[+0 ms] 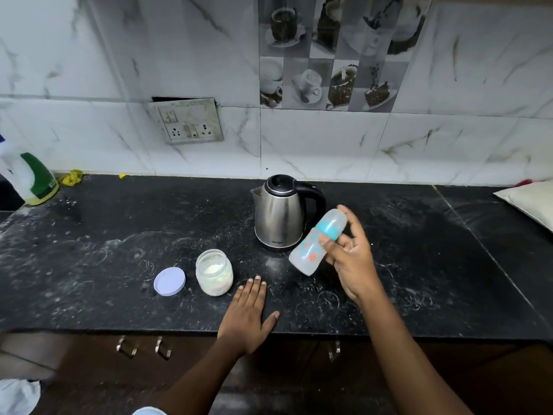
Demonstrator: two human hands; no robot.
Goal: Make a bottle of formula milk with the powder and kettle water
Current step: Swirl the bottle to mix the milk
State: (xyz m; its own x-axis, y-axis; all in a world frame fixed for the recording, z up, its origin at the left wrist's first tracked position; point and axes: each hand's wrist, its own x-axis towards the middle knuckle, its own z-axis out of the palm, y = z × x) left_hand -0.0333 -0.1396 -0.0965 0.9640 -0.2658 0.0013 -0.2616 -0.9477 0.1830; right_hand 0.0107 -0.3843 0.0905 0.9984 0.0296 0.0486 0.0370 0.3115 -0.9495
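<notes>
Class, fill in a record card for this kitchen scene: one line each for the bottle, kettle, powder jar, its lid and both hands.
bottle: tilted, capped, held off the counter by the right hand
kettle: upright on the counter, lid shut, behind the bottle
powder jar: open, pale powder inside
lid: flat on the counter, left of the jar, apart
left hand: flat on the counter, fingers straight
right hand: grips the bottle
</notes>
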